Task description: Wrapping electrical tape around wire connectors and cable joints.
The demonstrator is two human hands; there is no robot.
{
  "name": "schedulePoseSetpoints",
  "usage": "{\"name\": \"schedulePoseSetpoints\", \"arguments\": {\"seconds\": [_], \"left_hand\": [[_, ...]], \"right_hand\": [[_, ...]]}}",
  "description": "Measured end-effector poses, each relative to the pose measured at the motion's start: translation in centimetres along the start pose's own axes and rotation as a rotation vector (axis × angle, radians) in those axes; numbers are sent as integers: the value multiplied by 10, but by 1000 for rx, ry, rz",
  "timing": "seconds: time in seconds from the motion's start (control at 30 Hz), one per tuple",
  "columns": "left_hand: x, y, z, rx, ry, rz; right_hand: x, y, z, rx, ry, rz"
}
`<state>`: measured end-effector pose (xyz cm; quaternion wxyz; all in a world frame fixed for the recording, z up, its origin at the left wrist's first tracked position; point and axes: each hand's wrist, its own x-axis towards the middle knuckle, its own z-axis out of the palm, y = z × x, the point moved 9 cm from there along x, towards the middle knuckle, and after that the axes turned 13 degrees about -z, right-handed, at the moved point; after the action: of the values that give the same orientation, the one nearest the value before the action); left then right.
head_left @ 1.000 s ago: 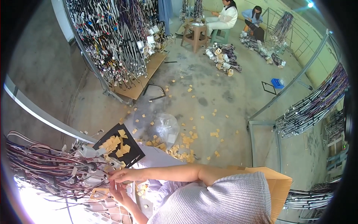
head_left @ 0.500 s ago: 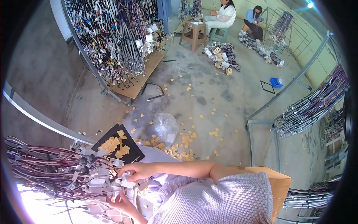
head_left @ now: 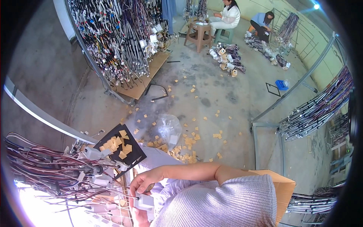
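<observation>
A white boxy plastic housing on a thin cable is held low in front of my lap. My left hand is closed around its lower side, partly hidden behind it. Just above it my right hand curls its fingers near the cable; a small brownish thing shows under the palm, too little to name. Beside my hands a thick bundle of purple and dark wire harnesses with more white housings reaches in from the left. A black tray holding yellowish paper pieces sits beyond them.
Yellowish scraps and a clear plastic bag lie on the floor ahead. Racks of hanging harnesses stand at far left and right. Two people sit on stools at the back. A cardboard box is behind my arm.
Both hands have drawn back from the wire bundle toward my lap, bringing the white housing with them. At the back, one seated person has leaned toward the hanging wires.
</observation>
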<state>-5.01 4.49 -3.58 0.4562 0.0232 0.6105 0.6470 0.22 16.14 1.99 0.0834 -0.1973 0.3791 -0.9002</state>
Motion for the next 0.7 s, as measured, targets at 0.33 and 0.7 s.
{"name": "schedulePoseSetpoints", "arguments": {"seconds": [0.33, 0.7], "left_hand": [[-34, 8, 35, -160, 139, -65], [-46, 60, 47, 208, -181, 243]], "right_hand": [[8, 14, -16, -184, 249, 0], [-61, -30, -90, -256, 766, -59]]}}
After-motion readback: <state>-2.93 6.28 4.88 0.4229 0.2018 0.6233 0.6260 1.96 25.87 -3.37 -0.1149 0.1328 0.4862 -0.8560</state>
